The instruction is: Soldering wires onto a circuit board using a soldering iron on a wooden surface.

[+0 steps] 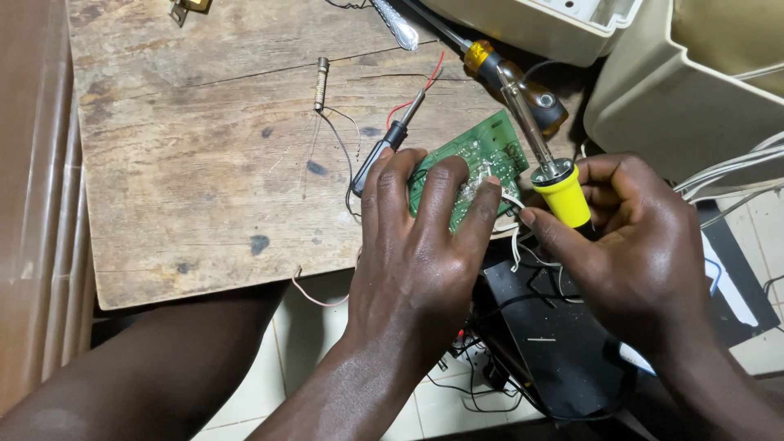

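free: left and middle of the wooden counter lie open | blocked: screwdriver and probe just behind the green board | right: beige casings and white wires close that side | near edge: loose wire hangs over
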